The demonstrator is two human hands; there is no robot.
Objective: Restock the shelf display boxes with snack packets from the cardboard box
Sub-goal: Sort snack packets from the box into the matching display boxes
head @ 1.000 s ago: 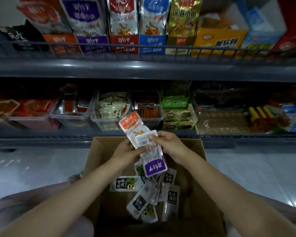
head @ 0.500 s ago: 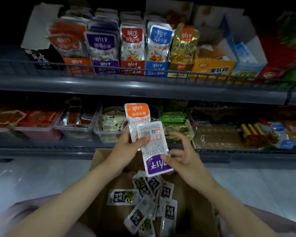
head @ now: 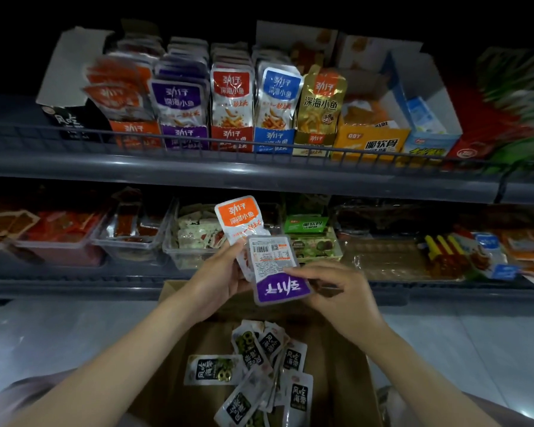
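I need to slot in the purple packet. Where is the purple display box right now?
In the head view, the purple display box sits on the upper shelf, left of centre, between the orange box and the red box.

Cardboard box nearest, centre, before the lower shelf; loose packets lying in it. Above the box, left hand and right hand side by side, two packets held between them; far packet partly behind near packet. On the lower shelf, behind the hands: tubs to the left; lower display boxes right of them. Upper shelf above, farther; upper display boxes in a row along it, behind a wire rail, packets upright in them.
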